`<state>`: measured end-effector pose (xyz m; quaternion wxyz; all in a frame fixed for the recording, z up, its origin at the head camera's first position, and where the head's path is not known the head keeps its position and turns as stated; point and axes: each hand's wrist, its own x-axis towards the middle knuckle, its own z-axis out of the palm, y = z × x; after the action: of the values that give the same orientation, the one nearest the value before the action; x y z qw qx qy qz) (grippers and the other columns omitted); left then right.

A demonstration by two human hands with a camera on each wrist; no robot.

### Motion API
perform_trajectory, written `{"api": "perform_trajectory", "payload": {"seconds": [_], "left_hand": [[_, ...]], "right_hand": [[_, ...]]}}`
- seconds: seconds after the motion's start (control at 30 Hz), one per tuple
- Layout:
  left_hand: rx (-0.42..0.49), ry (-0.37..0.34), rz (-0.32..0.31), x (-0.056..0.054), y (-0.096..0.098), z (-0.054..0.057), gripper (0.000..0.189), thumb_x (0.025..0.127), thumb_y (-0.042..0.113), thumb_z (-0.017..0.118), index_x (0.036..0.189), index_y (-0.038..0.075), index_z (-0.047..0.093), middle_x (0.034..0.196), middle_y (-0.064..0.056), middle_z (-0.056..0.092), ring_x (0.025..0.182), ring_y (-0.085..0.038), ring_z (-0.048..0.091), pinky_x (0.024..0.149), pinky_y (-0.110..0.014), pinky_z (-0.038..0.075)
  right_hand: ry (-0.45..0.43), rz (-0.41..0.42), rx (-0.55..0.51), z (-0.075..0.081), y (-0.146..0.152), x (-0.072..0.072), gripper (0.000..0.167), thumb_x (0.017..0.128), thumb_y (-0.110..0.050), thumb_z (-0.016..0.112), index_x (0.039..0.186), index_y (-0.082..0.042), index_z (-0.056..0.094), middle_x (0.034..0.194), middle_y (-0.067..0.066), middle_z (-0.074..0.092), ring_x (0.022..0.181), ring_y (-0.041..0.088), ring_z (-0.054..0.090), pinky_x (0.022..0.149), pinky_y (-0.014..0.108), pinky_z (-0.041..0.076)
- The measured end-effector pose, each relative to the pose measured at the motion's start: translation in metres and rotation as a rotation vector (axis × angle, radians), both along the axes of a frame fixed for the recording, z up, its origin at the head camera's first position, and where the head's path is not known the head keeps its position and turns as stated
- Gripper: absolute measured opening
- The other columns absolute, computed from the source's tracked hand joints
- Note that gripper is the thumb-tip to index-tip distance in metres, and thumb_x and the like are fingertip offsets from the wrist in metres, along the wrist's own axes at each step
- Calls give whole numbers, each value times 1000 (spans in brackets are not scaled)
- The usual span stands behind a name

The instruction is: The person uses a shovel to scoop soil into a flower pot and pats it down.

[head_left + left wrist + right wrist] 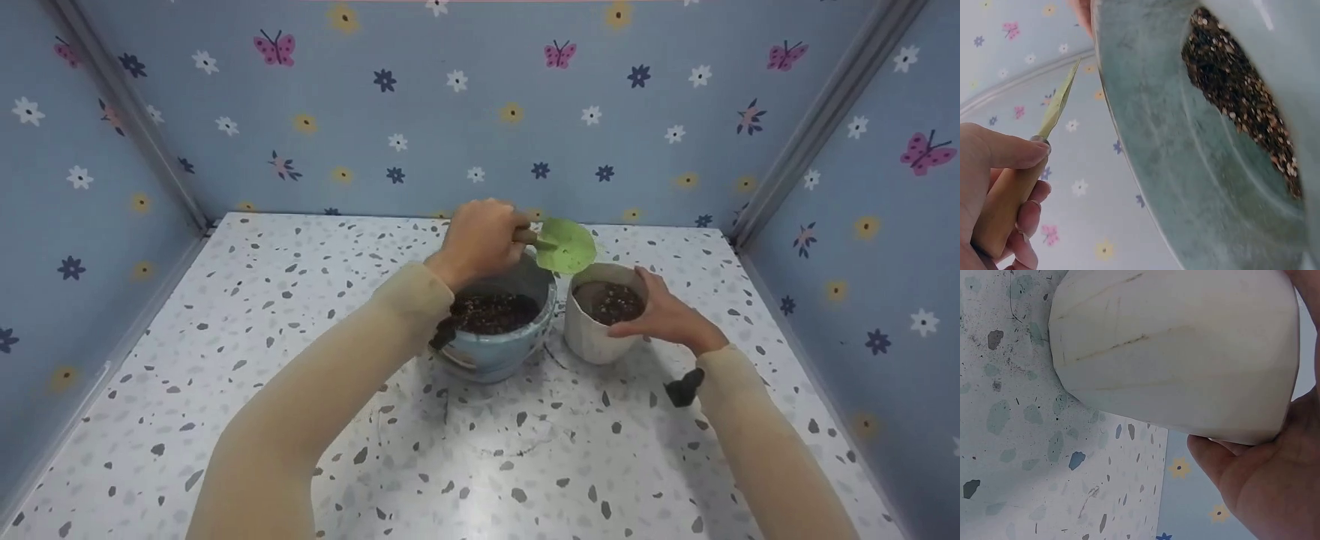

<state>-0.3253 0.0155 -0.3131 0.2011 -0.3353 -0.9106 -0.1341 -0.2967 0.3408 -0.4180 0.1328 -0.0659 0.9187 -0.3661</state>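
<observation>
Nearest in my head feed, the tan left sleeve (300, 405) and right sleeve (780, 442) reach over a terrazzo-patterned tabletop (240, 330). I see the left hand (484, 236) gripping the wooden handle of a green-bladed garden trowel (566, 247), its blade held up near the rims of two pots. The right hand (667, 319) holds the faceted white pot (592, 341), thumb on the near side, fingers at the far rim; dark soil (615, 304) lies inside. Just beside it stands the light-blue pot (499, 352), also holding soil; the left wrist blocks part of its rim from me. Blue panels (420, 105) printed with pink butterflies and flowers enclose the work.
</observation>
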Motion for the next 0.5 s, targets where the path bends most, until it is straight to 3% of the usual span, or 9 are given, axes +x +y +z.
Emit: {"api": "perform_trajectory", "payload": {"seconds": [0.13,0.5], "left_hand": [[22,18,10,1,-15,3,13,86,14,66,94,12,77,81,-3,68,71,-23,64,60,-38,52],[91,98,46,5,-54,6,12,86,15,70,95,11,77,84,-4,68,71,-25,63,57,-41,51]], "right_hand": [[-6,3,12,2,-2,2,138,69,-54,86,157,-7,-9,162,23,-3,146,46,9,111,65,16],[-20,6,43,4,-4,2,139,68,-56,86,157,-7,-9,162,24,-7,146,47,5,110,67,15]]}}
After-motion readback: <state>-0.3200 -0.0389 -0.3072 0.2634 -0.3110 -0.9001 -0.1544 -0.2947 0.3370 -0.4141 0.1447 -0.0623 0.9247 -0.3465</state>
